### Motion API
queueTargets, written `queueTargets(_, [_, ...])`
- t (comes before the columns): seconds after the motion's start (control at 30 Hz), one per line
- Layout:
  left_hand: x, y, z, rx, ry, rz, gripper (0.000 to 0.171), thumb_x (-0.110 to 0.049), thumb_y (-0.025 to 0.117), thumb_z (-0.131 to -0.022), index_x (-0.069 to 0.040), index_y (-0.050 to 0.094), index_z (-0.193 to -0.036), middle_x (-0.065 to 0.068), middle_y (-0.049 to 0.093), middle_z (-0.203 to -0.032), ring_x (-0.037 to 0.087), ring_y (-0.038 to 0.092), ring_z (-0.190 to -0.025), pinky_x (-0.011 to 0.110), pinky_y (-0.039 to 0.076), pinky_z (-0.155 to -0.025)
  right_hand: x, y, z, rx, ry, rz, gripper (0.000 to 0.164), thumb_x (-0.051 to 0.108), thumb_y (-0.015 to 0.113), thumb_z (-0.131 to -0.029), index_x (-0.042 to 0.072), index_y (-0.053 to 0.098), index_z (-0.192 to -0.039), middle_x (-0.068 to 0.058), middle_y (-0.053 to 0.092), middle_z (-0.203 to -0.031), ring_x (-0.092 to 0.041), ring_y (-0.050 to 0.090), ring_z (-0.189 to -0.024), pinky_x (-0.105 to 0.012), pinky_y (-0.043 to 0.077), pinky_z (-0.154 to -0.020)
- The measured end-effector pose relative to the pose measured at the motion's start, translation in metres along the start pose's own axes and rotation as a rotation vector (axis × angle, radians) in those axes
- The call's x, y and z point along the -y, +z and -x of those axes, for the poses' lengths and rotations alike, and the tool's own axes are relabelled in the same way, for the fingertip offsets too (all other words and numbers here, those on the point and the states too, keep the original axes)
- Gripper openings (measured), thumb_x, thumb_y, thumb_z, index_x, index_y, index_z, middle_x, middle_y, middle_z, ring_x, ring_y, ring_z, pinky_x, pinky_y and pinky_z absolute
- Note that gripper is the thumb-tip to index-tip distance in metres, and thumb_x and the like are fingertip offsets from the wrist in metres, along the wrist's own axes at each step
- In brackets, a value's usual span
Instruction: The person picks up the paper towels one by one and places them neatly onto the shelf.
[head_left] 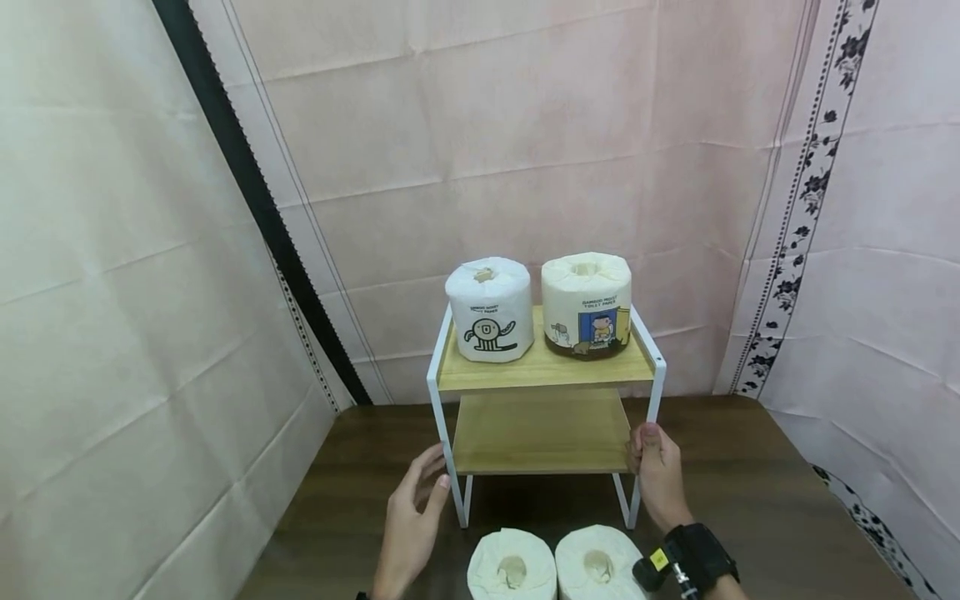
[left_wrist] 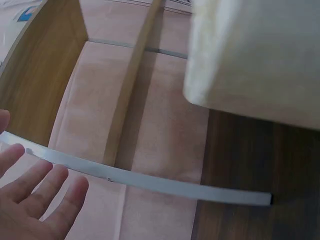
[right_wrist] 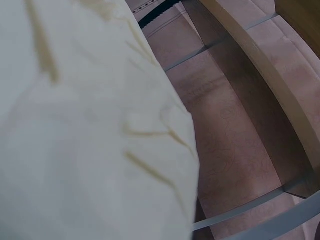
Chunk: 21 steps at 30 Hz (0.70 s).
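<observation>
A two-tier shelf [head_left: 543,429] with light wood boards and a white metal frame stands upright on the table. My left hand [head_left: 411,521] is at its left side post, fingers extended and loosely spread. In the left wrist view, the fingertips [left_wrist: 75,192] lie right by the white metal bar [left_wrist: 175,187]. On the right side, my right hand [head_left: 660,475] grips the shelf's post, thumb in front. Two wrapped toilet paper rolls stand on the top board: a white one [head_left: 490,312] at left and a cream one [head_left: 587,308] at right.
Two more wrapped rolls, one left [head_left: 512,567] and one right [head_left: 598,565], stand side by side on the dark table [head_left: 720,492] in front of the shelf, between my forearms. Pale cloth [head_left: 525,125] hangs behind the table and along both sides.
</observation>
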<state>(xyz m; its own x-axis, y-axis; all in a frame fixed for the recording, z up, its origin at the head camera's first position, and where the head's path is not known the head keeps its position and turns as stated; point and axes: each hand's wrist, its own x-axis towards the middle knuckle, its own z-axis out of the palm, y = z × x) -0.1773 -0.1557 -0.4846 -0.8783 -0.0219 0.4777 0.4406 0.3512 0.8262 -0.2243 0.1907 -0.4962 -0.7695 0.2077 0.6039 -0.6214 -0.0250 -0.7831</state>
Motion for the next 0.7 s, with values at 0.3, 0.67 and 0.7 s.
queueTargets(0.3, [0.008, 0.001, 0.040, 0.171, 0.153, -0.049, 0.022, -0.025, 0.057, -0.098, -0.023, 0.065, -0.119, 0.002, 0.059, -0.131, 0.016, 0.061, -0.111, 0.031, 0.054, -0.078, -0.001, 0.000, 0.010, 0.003, 0.011, 0.011, 0.038, 0.020, 0.025, -0.107, -0.002, 0.039, -0.079, -0.007, 0.032, -0.057, -0.018, 0.029, -0.045, -0.032, 0.025, -0.041])
queueTargets(0.67, [0.013, 0.009, 0.068, 0.510, 0.272, -0.295, 0.028, -0.038, 0.061, -0.095, -0.028, 0.064, -0.121, -0.011, 0.056, -0.130, 0.010, 0.050, -0.122, 0.042, 0.047, -0.093, 0.001, -0.003, -0.001, 0.000, 0.010, 0.001, 0.041, 0.027, 0.027, -0.107, 0.000, 0.040, -0.079, -0.006, 0.033, -0.059, -0.016, 0.030, -0.047, -0.031, 0.024, -0.043])
queueTargets(0.7, [0.014, 0.010, 0.072, 0.524, 0.275, -0.321, 0.029, -0.041, 0.062, -0.094, -0.030, 0.063, -0.121, -0.012, 0.055, -0.131, 0.009, 0.047, -0.124, 0.043, 0.047, -0.094, 0.000, -0.003, 0.000, 0.005, 0.020, 0.008, 0.041, 0.027, 0.027, -0.107, 0.000, 0.039, -0.079, -0.006, 0.033, -0.059, -0.016, 0.030, -0.048, -0.031, 0.024, -0.043])
